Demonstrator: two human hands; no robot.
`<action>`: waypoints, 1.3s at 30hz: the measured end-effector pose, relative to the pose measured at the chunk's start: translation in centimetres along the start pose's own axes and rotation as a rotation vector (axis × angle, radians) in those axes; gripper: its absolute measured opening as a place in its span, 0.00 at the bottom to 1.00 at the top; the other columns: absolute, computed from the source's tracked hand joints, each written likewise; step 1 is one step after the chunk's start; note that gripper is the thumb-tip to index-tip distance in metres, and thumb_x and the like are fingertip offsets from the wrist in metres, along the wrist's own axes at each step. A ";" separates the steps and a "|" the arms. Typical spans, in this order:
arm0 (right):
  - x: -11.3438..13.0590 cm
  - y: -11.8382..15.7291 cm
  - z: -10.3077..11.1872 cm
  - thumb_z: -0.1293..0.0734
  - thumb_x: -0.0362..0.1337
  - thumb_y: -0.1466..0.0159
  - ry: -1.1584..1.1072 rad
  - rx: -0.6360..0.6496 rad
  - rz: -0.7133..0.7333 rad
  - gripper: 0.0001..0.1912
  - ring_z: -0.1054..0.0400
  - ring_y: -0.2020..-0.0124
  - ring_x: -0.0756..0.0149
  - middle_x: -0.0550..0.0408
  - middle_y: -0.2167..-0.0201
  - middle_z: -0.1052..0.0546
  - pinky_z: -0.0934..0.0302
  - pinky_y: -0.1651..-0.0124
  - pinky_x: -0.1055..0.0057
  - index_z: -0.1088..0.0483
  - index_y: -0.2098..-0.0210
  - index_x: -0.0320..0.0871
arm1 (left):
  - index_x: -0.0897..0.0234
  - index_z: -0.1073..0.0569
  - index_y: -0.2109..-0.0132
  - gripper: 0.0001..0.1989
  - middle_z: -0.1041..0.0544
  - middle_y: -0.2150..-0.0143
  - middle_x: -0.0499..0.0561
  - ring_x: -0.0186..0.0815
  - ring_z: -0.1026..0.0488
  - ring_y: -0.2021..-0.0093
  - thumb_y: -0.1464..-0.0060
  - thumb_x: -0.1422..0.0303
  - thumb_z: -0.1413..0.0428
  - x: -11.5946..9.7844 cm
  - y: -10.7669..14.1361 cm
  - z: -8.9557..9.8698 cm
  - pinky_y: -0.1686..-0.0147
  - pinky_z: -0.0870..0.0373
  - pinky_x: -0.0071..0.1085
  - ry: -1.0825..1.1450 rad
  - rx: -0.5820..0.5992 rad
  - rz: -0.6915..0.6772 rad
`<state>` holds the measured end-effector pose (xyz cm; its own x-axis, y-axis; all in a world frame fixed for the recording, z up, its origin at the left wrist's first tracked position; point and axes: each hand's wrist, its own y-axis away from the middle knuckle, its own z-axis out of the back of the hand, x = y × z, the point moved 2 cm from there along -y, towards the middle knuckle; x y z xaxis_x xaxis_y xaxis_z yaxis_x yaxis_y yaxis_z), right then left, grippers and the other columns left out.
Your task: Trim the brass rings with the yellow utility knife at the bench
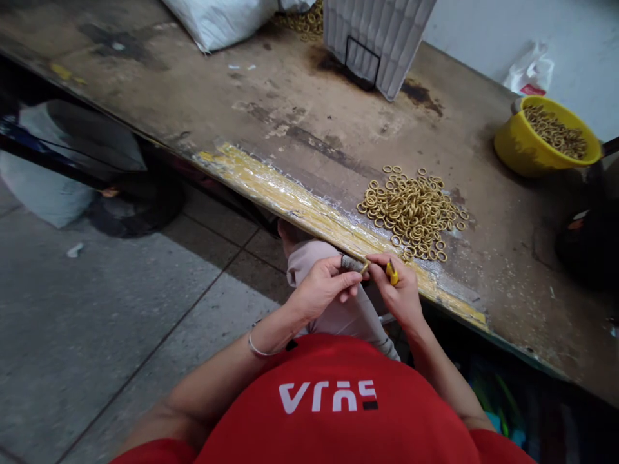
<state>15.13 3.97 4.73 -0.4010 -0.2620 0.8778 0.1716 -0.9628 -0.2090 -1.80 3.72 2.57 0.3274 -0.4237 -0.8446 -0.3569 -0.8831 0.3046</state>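
Observation:
My left hand (326, 283) pinches a brass-coloured ring (365, 266) between thumb and forefinger, just off the table's front edge. Grey wrapping (351, 263) covers part of that forefinger. My right hand (401, 293) is closed around a small yellow knife (391, 274), which looks like a craft cutter; its blade is hard to make out. The right fingertips meet the ring from the other side. Beyond my hands, on the table (309, 122), lies a loose heap of similar rings (418, 209).
Yellow tape (290, 200) covers the table's front edge. A yellow bucket (517, 145) full of rings stands at the right. Towards the back are a grey ridged panel (372, 38), a white sack (227, 22) and more rings (309, 22). Other sacks (53, 187) sit under the table at left.

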 end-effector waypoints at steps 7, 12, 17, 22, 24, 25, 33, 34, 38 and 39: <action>-0.1 1.0 -0.2 0.39 0.24 0.39 0.502 0.163 0.121 0.17 0.28 0.63 0.61 0.50 0.63 0.23 0.36 0.60 0.69 0.26 0.54 0.44 | 0.68 0.26 0.68 0.13 0.27 0.77 0.45 0.26 0.33 0.78 0.51 0.62 0.36 0.1 0.1 0.2 0.78 0.36 0.23 -0.122 -0.109 -0.049; 0.0 1.1 -0.5 0.38 0.23 0.39 0.628 0.199 0.077 0.16 0.29 0.65 0.62 0.51 0.64 0.23 0.40 0.63 0.70 0.26 0.55 0.43 | 0.67 0.28 0.69 0.11 0.28 0.78 0.45 0.27 0.33 0.79 0.49 0.62 0.39 0.1 0.3 0.0 0.77 0.35 0.25 -0.248 -0.115 -0.100; 0.1 0.5 -1.2 0.37 0.26 0.36 0.779 0.220 0.037 0.11 0.30 0.66 0.62 0.49 0.65 0.23 0.44 0.65 0.70 0.26 0.59 0.42 | 0.65 0.29 0.71 0.09 0.30 0.80 0.44 0.27 0.35 0.80 0.49 0.64 0.40 -0.6 0.2 0.2 0.78 0.37 0.24 -0.322 -0.109 -0.149; -1.4 -2.1 -0.4 0.39 0.26 0.35 0.853 0.127 -0.138 0.10 0.32 0.71 0.62 0.46 0.68 0.23 0.48 0.68 0.68 0.26 0.62 0.42 | 0.64 0.30 0.74 0.09 0.31 0.81 0.44 0.28 0.35 0.80 0.49 0.67 0.39 -2.5 1.7 0.5 0.78 0.37 0.24 -0.340 -0.088 -0.156; -2.1 -3.0 0.8 0.38 0.27 0.35 0.787 0.026 -0.269 0.10 0.35 0.75 0.63 0.48 0.74 0.25 0.48 0.69 0.68 0.28 0.69 0.41 | 0.65 0.28 0.72 0.08 0.29 0.79 0.45 0.28 0.34 0.78 0.48 0.69 0.39 -3.0 2.8 0.5 0.77 0.36 0.25 -0.354 -0.030 -0.138; -2.2 -3.3 1.3 0.37 0.30 0.35 0.689 -0.019 -0.267 0.09 0.36 0.74 0.64 0.50 0.75 0.26 0.47 0.69 0.69 0.28 0.71 0.42 | 0.65 0.27 0.71 0.07 0.28 0.78 0.46 0.29 0.33 0.78 0.48 0.69 0.39 -3.1 3.2 0.5 0.76 0.35 0.25 -0.331 0.013 -0.124; 0.0 -0.5 -2.1 0.30 0.56 0.39 -0.578 0.328 -0.504 0.21 0.47 0.84 0.75 0.65 0.83 0.34 0.50 0.81 0.76 0.26 0.62 0.43 | 0.66 0.27 0.67 0.10 0.26 0.73 0.48 0.30 0.30 0.73 0.45 0.63 0.38 -1.5 2.2 1.1 0.71 0.30 0.26 -0.153 0.062 -0.190; 0.1 -0.2 -2.4 0.28 0.55 0.41 -0.626 0.285 -0.531 0.21 0.47 0.84 0.76 0.65 0.83 0.34 0.50 0.81 0.76 0.26 0.62 0.43 | 0.67 0.28 0.68 0.11 0.26 0.73 0.48 0.30 0.30 0.73 0.46 0.63 0.38 -1.4 2.1 1.1 0.71 0.30 0.27 -0.160 0.058 -0.187; -0.3 0.0 -2.1 0.24 0.49 0.45 -0.694 0.129 -0.565 0.18 0.46 0.84 0.76 0.66 0.84 0.34 0.50 0.81 0.76 0.27 0.64 0.43 | 0.67 0.27 0.66 0.10 0.25 0.72 0.49 0.31 0.29 0.73 0.48 0.65 0.36 -1.0 2.1 0.8 0.70 0.29 0.27 -0.199 0.028 -0.122; -0.4 -0.1 -1.9 0.24 0.49 0.45 -0.689 0.104 -0.559 0.18 0.46 0.84 0.76 0.66 0.84 0.34 0.50 0.81 0.76 0.27 0.64 0.43 | 0.67 0.27 0.64 0.10 0.24 0.71 0.49 0.31 0.28 0.72 0.48 0.65 0.36 -0.9 2.1 0.7 0.70 0.28 0.27 -0.196 0.028 -0.103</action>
<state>13.59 4.04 3.58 0.1734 0.3742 0.9110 0.2078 -0.9181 0.3376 -3.47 2.41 3.67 0.1885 -0.2817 -0.9408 -0.3551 -0.9127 0.2021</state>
